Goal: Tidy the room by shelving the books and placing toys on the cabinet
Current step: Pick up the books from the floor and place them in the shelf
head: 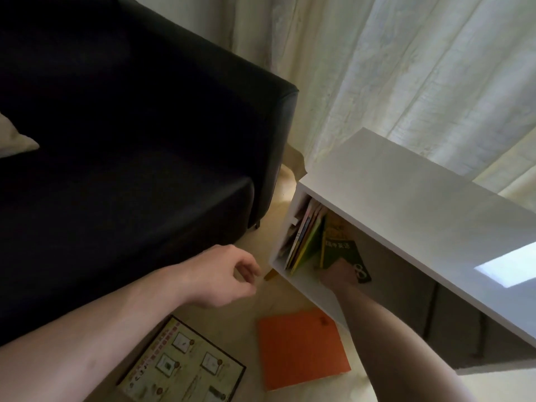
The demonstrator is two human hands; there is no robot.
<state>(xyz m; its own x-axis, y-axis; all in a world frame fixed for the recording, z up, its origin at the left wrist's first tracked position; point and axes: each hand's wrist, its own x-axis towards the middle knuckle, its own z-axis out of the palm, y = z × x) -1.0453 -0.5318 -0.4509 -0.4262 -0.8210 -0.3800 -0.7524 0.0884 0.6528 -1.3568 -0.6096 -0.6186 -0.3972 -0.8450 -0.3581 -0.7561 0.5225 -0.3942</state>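
Observation:
My right hand (pixel 338 275) reaches into the open compartment of the white cabinet (pixel 406 198) and grips a dark green book (pixel 345 253) by its lower edge, holding it upright beside several thin books (pixel 304 242) that lean against the left wall. My left hand (pixel 223 275) hovers over the floor left of the cabinet, fingers loosely curled, holding nothing. On the floor lie an orange book (pixel 301 348) and a book with an illustrated cover (pixel 182 364), partly under my left forearm.
A black sofa (pixel 130 140) fills the left side, a pale cushion (pixel 14 137) at its far left edge. Light curtains (pixel 391 68) hang behind the cabinet. Grey drawer fronts (pixel 452 320) sit under the cabinet top on the right.

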